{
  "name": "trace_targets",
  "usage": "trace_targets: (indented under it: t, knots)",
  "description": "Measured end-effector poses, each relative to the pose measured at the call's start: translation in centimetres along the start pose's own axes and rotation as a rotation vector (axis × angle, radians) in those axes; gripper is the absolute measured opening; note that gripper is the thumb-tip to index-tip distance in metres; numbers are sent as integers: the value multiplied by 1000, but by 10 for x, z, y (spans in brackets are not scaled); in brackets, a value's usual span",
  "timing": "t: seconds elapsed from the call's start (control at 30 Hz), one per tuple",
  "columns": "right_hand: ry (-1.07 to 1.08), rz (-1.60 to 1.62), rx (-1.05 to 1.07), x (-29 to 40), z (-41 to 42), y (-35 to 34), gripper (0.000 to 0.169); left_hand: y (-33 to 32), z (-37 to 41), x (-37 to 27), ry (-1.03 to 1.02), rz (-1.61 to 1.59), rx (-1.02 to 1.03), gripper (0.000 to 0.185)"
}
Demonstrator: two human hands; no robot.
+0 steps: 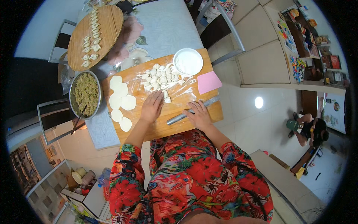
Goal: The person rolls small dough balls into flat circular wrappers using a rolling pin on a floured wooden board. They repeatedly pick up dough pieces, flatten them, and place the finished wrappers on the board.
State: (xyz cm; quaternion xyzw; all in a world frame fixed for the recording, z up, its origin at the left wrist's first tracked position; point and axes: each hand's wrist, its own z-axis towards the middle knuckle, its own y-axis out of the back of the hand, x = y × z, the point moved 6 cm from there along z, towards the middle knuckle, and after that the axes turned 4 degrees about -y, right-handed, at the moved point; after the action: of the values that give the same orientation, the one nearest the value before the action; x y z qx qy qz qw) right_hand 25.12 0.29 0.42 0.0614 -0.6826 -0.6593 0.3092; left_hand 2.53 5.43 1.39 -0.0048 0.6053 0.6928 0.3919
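Note:
On a wooden board [173,120] dusted with flour, my left hand [153,105] lies palm down, its fingertips beside the nearest small dough pieces [167,99]; whether it grips one is hidden. My right hand [199,113] rests on a grey metal rolling pin [176,119], fingers over it. A heap of cut dough pieces [159,77] sits farther back, beside a white bowl of flour [188,61]. Several flat round dough wrappers [128,102] lie at the board's left. A pink dough scraper [208,82] lies at the right edge.
Left of the board stands a metal bowl of chopped filling [86,93] with chopsticks [79,119]. A round wooden board [112,28] at the back left bears rows of dumplings [95,35]. Chairs [226,25] stand around the table. A person [311,128] sits far off at the right.

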Motion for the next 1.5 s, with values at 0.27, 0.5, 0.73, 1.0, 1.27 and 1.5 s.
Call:
trace_targets:
  t: [0.27, 0.5, 0.73, 1.0, 1.27, 1.5]
  knots:
    - [-2, 19, 51, 0, 1, 0, 36, 1, -19, 3, 339, -66, -224, 44]
    - [-3, 12, 54, 0, 1, 0, 35, -10, -42, 11, 518, -238, -243, 37]
    - [14, -2, 38, 2, 1, 0, 36, -16, -66, 9, 721, -409, -271, 39]
    - [7, 21, 46, 2, 2, 3, 37, 0, -56, -7, 567, -191, -188, 49]
    - [-5, 27, 53, 2, 2, 3, 38, -11, -70, -3, 626, -273, -195, 33]
    - [-13, 30, 44, -1, 0, -1, 37, 0, -73, -7, 699, -196, -205, 26]
